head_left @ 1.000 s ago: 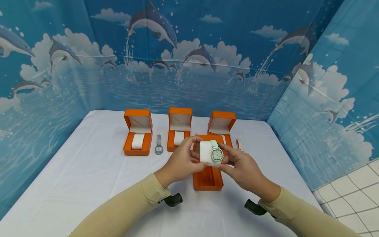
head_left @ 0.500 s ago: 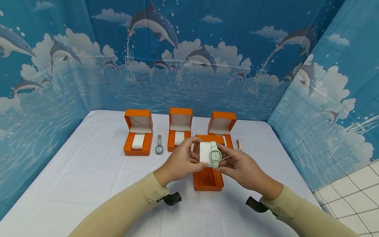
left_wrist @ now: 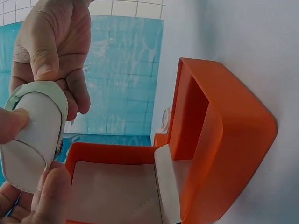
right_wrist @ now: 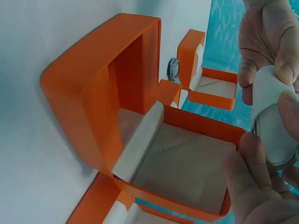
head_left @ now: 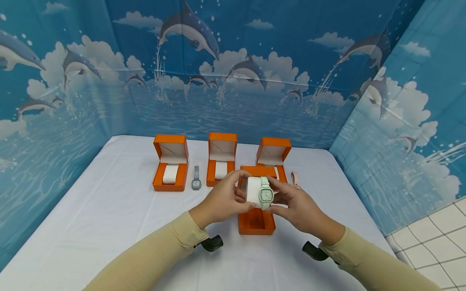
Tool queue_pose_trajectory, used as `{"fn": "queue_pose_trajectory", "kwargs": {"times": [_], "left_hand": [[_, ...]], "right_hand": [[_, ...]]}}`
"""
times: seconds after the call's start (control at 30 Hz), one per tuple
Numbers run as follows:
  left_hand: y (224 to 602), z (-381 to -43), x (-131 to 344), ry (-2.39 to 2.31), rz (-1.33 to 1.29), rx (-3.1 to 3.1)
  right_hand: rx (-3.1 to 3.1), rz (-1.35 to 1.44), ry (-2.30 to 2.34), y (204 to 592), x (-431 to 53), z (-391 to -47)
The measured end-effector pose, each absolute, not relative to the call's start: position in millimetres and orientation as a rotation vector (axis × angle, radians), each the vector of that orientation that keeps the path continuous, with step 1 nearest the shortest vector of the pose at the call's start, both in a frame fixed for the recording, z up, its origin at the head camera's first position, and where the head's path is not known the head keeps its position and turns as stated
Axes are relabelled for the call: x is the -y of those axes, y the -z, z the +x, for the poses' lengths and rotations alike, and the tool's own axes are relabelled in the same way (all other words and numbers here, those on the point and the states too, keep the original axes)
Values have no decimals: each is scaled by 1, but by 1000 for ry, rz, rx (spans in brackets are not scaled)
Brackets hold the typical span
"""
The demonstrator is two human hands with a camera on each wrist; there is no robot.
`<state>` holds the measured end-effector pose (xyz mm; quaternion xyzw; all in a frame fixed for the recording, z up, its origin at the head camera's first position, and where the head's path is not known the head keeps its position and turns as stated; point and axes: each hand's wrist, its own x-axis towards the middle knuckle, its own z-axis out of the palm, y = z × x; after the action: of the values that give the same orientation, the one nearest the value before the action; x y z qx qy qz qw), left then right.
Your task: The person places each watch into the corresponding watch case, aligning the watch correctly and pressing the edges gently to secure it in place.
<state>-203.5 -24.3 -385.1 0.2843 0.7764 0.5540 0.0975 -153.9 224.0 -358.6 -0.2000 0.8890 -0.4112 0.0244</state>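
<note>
Above the nearest orange box (head_left: 257, 226), both hands hold a white watch cushion (head_left: 253, 190) with a pale mint-green watch (head_left: 266, 195) around its right part. My left hand (head_left: 221, 199) pinches the cushion's left end between thumb and fingers. At the other end my right hand (head_left: 303, 208) grips the watch, its thumb low by the strap and fingers behind. In the left wrist view, the mint strap (left_wrist: 56, 95) wraps the cushion under the right thumb. The box stands with its lid up, and its compartment holds nothing.
Behind stand three more open orange boxes, left (head_left: 169, 182), middle (head_left: 221, 182) and right (head_left: 274, 141), with white cushions. A grey-blue watch (head_left: 196, 182) lies between the left and middle ones. A pink watch (head_left: 295, 178) lies at the right, partly hidden.
The cushion and watch have moved slightly down in the head view, and the watch's tilt has shifted a little. Both hands keep their grip. The boxes have not moved.
</note>
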Motion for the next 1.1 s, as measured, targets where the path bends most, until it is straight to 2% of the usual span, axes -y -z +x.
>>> {"fn": "queue_pose_trajectory", "kwargs": {"times": [1.1], "left_hand": [[388,-205,20,-1590,837,-2339]], "right_hand": [[-2685,-581,1275,361,-225,-163]]}}
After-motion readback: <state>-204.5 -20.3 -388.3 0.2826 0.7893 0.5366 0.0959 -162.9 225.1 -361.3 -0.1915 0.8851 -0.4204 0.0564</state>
